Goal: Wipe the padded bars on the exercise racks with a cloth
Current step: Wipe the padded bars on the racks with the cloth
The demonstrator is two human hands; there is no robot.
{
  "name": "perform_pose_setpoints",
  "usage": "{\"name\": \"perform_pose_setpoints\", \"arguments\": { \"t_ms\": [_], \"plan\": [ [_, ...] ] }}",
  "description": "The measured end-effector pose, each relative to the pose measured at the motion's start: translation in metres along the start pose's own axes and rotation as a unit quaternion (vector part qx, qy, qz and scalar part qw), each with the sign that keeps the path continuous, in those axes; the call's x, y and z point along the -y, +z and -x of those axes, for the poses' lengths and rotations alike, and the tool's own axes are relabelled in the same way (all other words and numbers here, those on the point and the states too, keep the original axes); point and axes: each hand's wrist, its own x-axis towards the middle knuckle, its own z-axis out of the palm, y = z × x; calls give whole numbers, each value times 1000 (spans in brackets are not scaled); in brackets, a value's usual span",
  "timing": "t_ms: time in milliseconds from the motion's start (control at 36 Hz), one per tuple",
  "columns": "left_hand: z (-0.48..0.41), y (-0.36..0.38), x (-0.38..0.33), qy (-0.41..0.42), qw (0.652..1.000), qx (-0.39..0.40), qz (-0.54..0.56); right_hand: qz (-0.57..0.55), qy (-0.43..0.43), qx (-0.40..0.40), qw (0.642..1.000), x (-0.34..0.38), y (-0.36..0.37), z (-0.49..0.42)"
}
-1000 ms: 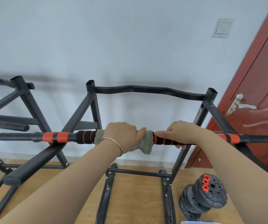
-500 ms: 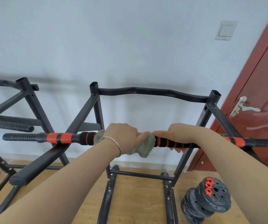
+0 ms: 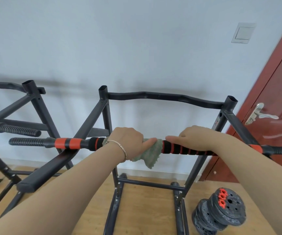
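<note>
While the padded bar lay crosswise from left to right over the slanted arms of the nearer black rack, the left hand was wrapped around a green cloth, clamping it against the bar near its middle. One loose corner of the cloth hung below the bar. A thin bracelet sat on the left wrist. Just to the right, nearly touching the cloth, the right hand lay over the black foam with its red rings, fingers curled down around the bar and holding it. Left of the cloth, the bar showed two orange bands and then a ribbed black end. A second rack stood to the left with its own ribbed bar end poking out. On the wooden floor at the near right, a stack of dark weight plates carried three orange collars on top. A red-brown door with a silver handle stood at the right, and a light switch was set on the pale far wall.
</note>
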Motion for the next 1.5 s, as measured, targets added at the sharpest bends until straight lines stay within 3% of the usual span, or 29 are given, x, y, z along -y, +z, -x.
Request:
{"name": "perform_pose_setpoints", "arguments": {
  "t_ms": [83, 139, 194, 250, 333, 389, 500, 611, 694, 833, 917, 1000, 1111, 1194, 1250, 1333, 1500],
  "plan": [
    [-1, 3, 2, 0, 1000, 7, -1, -126, 31, 100, 987, 0, 4, -11],
    [-5, 4, 5, 3, 1000, 21, 0, -146, 32, 84, 985, 1, 9, -10],
    [-8, 6, 6, -1, 999, 39, 13, -54, 19, 11, 998, 1, 15, -6],
    [-9, 6, 5, -30, 998, 52, 30, 72, 5, -112, 991, 0, 31, 1],
    [-6, 5, 1, -84, 993, 49, 62, 128, -31, -348, 928, 0, 65, 11],
    [-3, 5, -1, -113, 990, 33, 76, 113, -47, -421, 899, -3, 77, 12],
    [1, 10, -4, -128, 987, -15, 92, 96, -31, -379, 920, 0, 73, 17],
    [0, 10, -3, -139, 981, -47, 127, -20, -68, -367, 928, 19, 65, 25],
    [1, 8, -2, -145, 975, -44, 163, 14, -78, -357, 931, 49, 69, 23],
    [7, 1, 5, -145, 956, -50, 251, -132, -84, -348, 924, 59, 73, 21],
    [12, -8, 13, -144, 904, -35, 401, -221, -119, -323, 912, 54, 65, 25],
    [20, -21, 21, -122, 827, -65, 544, -303, -73, -286, 906, 52, 50, 34],
    [33, -30, 23, -79, 757, -100, 641, -485, -10, -288, 826, 52, 29, 42],
    [41, -35, 21, -47, 753, -114, 647, -626, 12, -262, 735, 50, 19, 44],
    [46, -38, 18, -37, 758, -124, 639, -653, 15, -257, 712, 47, 13, 44],
    [49, -38, 19, -64, 767, -142, 622, -629, 16, -254, 735, 42, 6, 42],
    [44, -22, 21, -178, 831, -190, 492, -432, -6, -275, 859, 27, 7, 24]
  ]
}}
